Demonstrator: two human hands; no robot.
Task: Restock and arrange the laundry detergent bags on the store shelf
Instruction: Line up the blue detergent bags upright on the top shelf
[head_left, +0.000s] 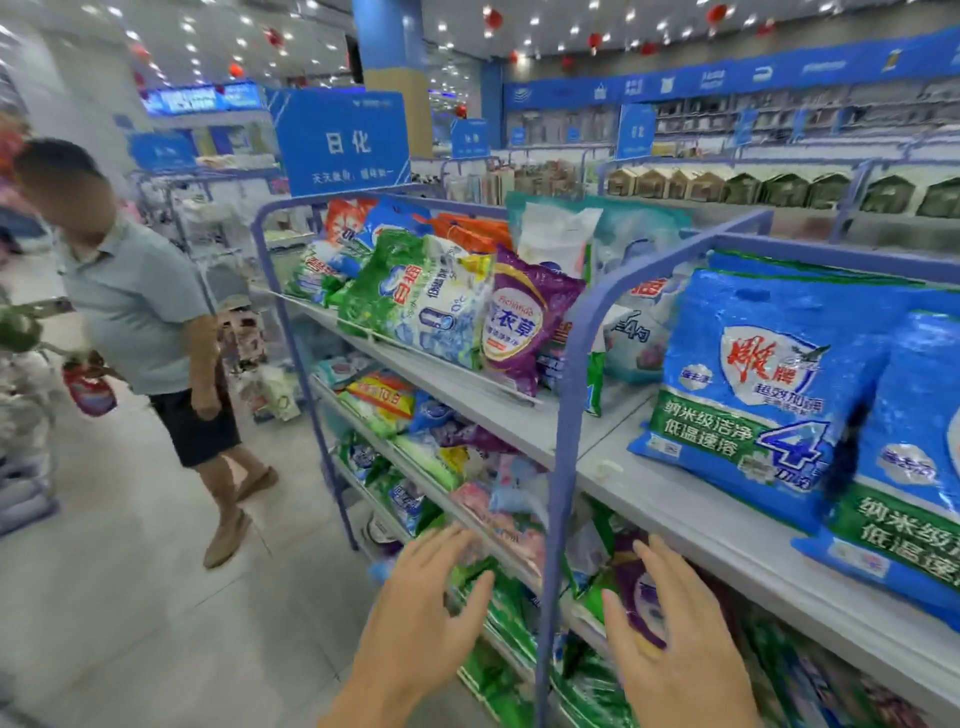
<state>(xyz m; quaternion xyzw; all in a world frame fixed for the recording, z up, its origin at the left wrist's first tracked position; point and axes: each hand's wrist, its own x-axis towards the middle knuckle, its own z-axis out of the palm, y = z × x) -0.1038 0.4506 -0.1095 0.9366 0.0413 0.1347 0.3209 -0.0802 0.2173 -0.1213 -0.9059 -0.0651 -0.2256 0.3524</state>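
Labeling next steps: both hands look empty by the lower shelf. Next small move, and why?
Probably close the right hand on the purple bag: that hand is open just in front of it, and the left hand is open too.

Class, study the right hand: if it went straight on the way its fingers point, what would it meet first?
Probably the purple detergent bag just ahead of the right hand, under the white shelf edge. Depth is unclear, so that edge might come first.
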